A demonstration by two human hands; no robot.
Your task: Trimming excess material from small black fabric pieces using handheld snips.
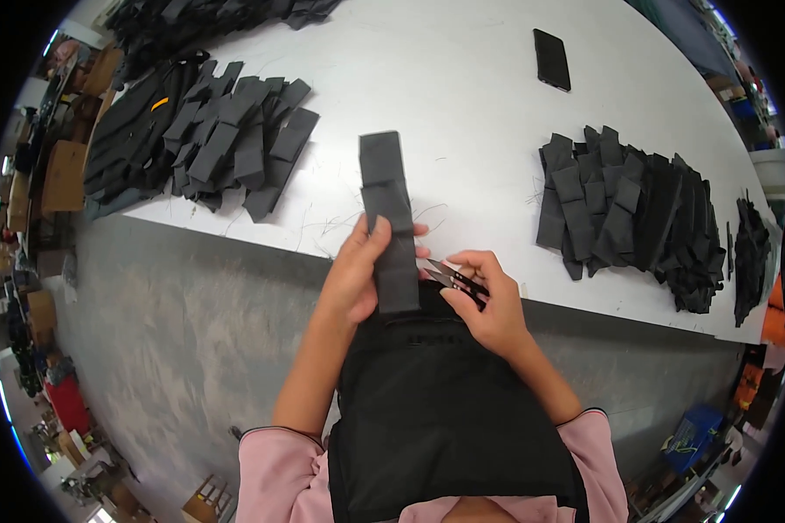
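Note:
My left hand (355, 268) grips a long black fabric strip (385, 205), folded over in layers, with the thumb pressed on its face and fingertips showing at its right edge. The strip's far end reaches over the white table. In my right hand (491, 305) is a small pair of black thread snips (458, 283). Their blades stand a little apart and point left, close to the strip's right edge near my left fingertips. Whether the blades touch the strip or a thread I cannot tell.
On the white table (462, 96) lie a pile of black fabric pieces (235, 131) at left, another pile (597, 196) at right, and a phone (551, 59) at the far right. Loose threads are scattered near the front edge. A blue crate (693, 436) stands on the floor.

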